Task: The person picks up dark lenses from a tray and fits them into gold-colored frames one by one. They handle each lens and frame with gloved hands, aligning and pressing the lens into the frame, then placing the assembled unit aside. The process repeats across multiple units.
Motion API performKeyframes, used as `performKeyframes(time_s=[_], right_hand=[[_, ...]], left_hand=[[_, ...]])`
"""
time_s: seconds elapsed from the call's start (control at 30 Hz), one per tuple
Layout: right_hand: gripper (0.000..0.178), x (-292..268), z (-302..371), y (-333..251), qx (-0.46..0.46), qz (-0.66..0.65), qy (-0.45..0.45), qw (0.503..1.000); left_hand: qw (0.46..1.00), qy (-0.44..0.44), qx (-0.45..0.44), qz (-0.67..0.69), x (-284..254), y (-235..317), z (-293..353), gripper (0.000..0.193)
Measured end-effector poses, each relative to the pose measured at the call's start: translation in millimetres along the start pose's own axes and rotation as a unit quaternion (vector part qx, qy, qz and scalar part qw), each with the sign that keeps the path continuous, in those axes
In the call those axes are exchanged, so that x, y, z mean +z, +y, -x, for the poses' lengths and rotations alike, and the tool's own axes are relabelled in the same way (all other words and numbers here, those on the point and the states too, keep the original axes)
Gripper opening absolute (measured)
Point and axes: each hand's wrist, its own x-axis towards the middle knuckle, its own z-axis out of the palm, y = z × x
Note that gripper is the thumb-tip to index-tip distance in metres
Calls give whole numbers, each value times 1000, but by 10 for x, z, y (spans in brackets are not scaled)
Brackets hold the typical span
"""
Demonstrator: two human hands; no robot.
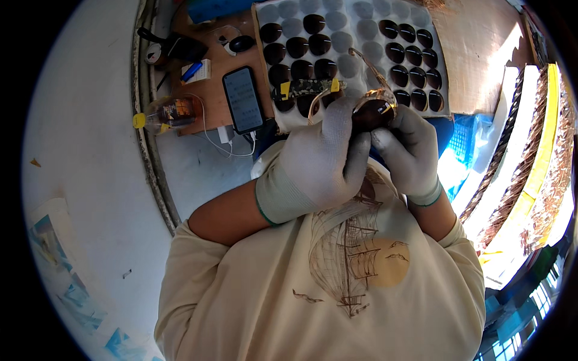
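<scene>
I hold a pair of glasses with a thin, translucent brownish frame [378, 77] up in front of my chest, one temple pointing away from me. A dark tinted lens [371, 114] sits at the rim between my hands; whether it is fully seated I cannot tell. My left hand [322, 157], in a pale grey knitted glove, is closed around the near left part of the glasses. My right hand [412, 150], gloved alike, pinches the lens and rim with thumb and fingers. Just beyond them lies a white tray [443, 72] with round hollows, several filled with dark lenses.
Left of the tray are a phone [244, 101] with a white cable, a drink bottle [174, 114] on its side, a blue lighter-like object [191, 71] and a black mouse-like object [242, 43]. A dark patterned strip [308, 89] with yellow ends crosses the tray. Blue plastic [466, 141] lies right.
</scene>
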Motion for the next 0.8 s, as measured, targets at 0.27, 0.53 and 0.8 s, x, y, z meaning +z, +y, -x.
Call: performKeyframes(time_s=[0.27,0.53,0.8], right_hand=[[65,-485,-365,406,-98,65,66,991],[27,-1276,35,397,-82,184,1,979],[58,-1149,85,327,-10,58,87,994]], left_hand=[[983,-158,-32,-86,51,-65,-581,47],[957,-164,-160,177,824,-532,-1874,34],[950,-68,-87,-293,1507,-1531,-2223,52]])
